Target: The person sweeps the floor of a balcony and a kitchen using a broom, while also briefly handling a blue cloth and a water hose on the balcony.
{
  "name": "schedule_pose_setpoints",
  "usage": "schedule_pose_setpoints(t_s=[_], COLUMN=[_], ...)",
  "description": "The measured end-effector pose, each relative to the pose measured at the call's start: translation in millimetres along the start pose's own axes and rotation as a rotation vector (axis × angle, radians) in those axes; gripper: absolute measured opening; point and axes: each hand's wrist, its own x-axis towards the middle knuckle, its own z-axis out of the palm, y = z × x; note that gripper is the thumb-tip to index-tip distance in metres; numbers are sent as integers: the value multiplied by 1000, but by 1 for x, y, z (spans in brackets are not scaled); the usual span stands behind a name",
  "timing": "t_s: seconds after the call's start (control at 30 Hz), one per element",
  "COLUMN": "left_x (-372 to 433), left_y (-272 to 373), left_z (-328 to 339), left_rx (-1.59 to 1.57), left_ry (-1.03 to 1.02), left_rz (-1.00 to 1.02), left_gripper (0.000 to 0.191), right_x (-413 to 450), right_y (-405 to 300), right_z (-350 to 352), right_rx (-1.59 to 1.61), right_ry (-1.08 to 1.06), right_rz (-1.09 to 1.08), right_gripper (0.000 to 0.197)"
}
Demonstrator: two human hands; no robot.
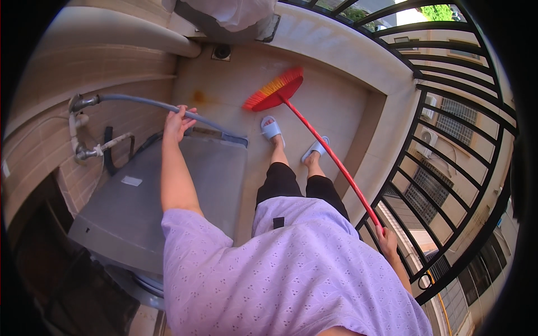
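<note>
My right hand grips the red handle of a broom near its upper end. The broom's head, with red and yellow bristles, is over the tiled floor just beyond my feet. My left hand is raised at a grey hose, with the hose passing by the fingers; how firmly they hold it cannot be told. One end of the hose joins a metal tap on the tiled wall. Its other end reaches the far edge of a grey washing machine's lid, below my left forearm.
A black metal railing runs along the right above a low ledge. A floor drain lies at the far wall, beside a thick pipe. A white cloth or bag sits on a dark object at the top.
</note>
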Motion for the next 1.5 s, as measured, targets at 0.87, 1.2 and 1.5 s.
schedule_pose_setpoints(t_s=[0.87,1.2,1.5], left_x=[41,42,49], left_y=[-23,-28,-36], left_z=[28,12,9], left_rx=[-307,-205,-187], left_ry=[267,271,389], left_rz=[203,173,187], left_gripper=[16,21,14], right_x=[3,-38,-8], right_y=[-14,23,-75], right_z=[27,-9,-4], right_rx=[-262,-152,-120], right_ry=[-92,-62,-263], right_rz=[32,61,29], right_gripper=[54,51,54])
